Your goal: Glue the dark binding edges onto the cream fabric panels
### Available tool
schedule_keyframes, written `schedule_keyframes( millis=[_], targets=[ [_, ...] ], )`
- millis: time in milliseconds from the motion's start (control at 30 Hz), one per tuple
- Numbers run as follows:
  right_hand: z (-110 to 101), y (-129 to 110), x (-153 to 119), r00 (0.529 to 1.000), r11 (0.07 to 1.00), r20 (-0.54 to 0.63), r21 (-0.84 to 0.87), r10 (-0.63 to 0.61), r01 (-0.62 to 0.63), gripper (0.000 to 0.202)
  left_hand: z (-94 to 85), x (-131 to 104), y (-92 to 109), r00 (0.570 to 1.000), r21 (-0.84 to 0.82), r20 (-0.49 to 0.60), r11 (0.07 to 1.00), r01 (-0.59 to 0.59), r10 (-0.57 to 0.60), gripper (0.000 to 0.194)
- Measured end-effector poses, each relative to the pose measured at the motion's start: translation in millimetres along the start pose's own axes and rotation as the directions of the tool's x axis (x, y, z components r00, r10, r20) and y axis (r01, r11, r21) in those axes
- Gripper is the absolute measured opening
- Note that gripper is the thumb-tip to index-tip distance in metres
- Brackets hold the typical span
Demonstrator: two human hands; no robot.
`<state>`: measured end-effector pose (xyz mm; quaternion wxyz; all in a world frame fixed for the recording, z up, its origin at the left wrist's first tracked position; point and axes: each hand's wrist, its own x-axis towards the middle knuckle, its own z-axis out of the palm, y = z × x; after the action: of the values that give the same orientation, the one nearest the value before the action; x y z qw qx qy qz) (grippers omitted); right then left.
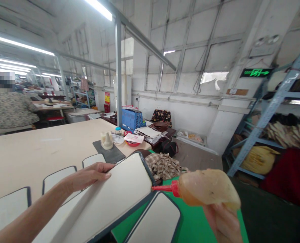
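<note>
My left hand (94, 176) grips the far left edge of a white panel with a dark border (124, 185), thumb on top and the other fingers mostly hidden beneath. The panel is held tilted above the table. In my right hand (222, 217) is a squeeze glue bottle (208, 189) with amber liquid inside, lying nearly on its side. Its red nozzle (165, 188) points left, the tip at the panel's right edge. Below lies another dark-edged white panel (158, 219) on a green mat (190, 216).
Several similar panels (60, 179) lie on the cream table (51, 145) to the left. Beyond are a dark board (117, 156) bearing a cream holder (106, 140), a pile of checked fabric strips (162, 165) and a blue crate (131, 118). Metal shelving (269, 108) stands at right. A person (10, 106) sits far left.
</note>
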<state>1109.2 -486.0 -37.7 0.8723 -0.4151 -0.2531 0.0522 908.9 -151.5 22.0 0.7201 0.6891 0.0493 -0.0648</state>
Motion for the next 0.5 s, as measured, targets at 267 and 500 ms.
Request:
schedule_keyframes(
  millis=[267, 500],
  targets=[
    [15, 9, -4, 0.988, 0.995, -0.132, 0.044, -0.079, 0.085, 0.043, 5.7, 5, -13, 0.998, -0.087, -0.069, 0.996, -0.018, 0.012, 0.048],
    [26, 13, -2, 0.975, 0.991, -0.202, 0.077, -0.088, 0.105, 0.049, 7.9, 10, -24, 0.995, -0.14, -0.081, 0.988, -0.07, 0.059, 0.047]
  ],
)
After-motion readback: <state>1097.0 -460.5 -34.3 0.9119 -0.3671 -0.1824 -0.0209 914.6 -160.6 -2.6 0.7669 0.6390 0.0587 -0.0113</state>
